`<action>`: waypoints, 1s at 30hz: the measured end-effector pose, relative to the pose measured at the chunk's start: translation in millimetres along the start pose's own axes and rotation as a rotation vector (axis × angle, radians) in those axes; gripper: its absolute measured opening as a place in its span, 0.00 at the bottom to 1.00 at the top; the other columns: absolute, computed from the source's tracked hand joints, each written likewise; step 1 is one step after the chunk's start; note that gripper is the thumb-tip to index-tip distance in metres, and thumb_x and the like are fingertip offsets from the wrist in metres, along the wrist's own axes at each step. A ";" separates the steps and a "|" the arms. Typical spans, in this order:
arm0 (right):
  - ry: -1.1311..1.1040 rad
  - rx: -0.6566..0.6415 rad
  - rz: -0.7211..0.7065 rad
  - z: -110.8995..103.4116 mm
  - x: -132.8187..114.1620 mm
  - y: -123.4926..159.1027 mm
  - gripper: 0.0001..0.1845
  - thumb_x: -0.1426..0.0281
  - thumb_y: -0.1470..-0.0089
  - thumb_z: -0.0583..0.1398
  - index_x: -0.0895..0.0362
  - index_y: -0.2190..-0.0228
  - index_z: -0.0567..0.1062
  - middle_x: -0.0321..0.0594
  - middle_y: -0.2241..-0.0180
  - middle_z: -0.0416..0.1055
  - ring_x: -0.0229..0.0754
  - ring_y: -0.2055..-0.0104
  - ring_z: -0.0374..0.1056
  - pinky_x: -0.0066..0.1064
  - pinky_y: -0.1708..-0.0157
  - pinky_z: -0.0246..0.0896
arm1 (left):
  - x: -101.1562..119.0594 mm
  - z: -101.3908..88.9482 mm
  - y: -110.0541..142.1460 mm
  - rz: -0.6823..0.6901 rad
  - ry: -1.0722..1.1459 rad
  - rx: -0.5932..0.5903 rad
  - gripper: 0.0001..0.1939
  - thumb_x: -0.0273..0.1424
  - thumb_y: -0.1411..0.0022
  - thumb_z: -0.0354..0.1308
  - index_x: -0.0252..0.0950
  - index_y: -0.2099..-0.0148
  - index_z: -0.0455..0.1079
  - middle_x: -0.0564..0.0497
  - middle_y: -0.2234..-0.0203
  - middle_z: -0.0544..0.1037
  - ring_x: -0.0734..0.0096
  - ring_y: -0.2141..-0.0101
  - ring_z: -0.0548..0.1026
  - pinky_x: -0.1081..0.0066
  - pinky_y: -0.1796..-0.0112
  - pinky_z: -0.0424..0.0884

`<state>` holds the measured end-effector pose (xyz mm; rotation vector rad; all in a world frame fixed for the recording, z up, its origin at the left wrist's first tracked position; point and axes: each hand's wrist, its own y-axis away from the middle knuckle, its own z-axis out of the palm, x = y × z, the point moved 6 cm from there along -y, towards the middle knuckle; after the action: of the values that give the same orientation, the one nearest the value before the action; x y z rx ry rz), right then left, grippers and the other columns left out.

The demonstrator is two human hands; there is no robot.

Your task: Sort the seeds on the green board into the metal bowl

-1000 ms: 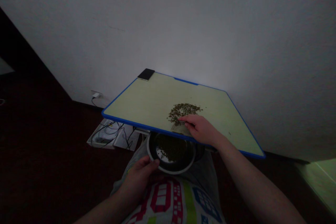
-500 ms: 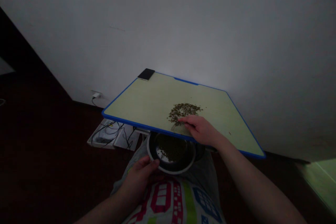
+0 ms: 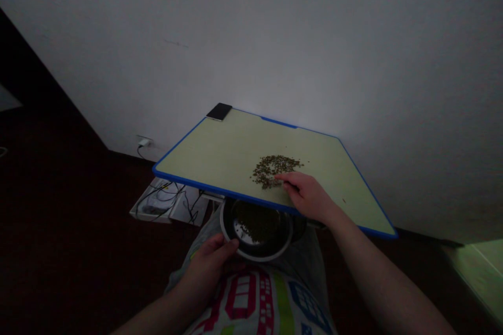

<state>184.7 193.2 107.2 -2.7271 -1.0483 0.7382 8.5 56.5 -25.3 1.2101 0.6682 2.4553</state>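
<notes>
A pile of small dark green seeds [image 3: 275,166] lies on a pale green board with a blue rim [image 3: 220,154]. My right hand [image 3: 305,195] rests on the board, fingers stretched out and the fingertips touching the near side of the pile. Below the board's near edge sits a round metal bowl [image 3: 256,229] with more seeds in it. My left hand [image 3: 210,261] grips the bowl's rim at its near left side.
A dark phone [image 3: 219,111] lies on the board's far left corner. On the dim floor at the left, a white tray with cables [image 3: 168,201] and a plug in the wall [image 3: 143,142]. A patterned cloth [image 3: 263,298] covers my lap. The white wall stands close behind.
My right hand has slid away from the board's near edge, towards the seed pile. The bowl and my left hand have stayed still.
</notes>
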 end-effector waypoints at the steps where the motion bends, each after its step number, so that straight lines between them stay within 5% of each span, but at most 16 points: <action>1: 0.009 0.023 0.016 0.1 1.1 -0.2 0.19 0.76 0.43 0.52 0.56 0.53 0.76 0.45 0.57 0.77 0.44 0.56 0.72 0.39 0.54 0.66 | 0.2 -0.3 -0.1 0.001 -0.004 0.001 0.15 0.35 0.58 0.72 0.34 0.69 0.76 0.47 0.72 0.84 0.60 0.71 0.81 0.66 0.69 0.76; 30: 0.173 0.064 0.076 14.0 -4.5 -22.8 0.20 0.77 0.45 0.52 0.60 0.54 0.76 0.48 0.58 0.76 0.44 0.56 0.71 0.39 0.52 0.65 | 5.9 4.7 2.3 0.006 -0.005 -0.014 0.14 0.34 0.57 0.71 0.35 0.67 0.76 0.47 0.70 0.84 0.59 0.69 0.82 0.66 0.68 0.76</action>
<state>161.4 206.6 103.3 -2.7304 -0.8741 0.5241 8.6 58.6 -17.7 1.2143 0.6461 2.4573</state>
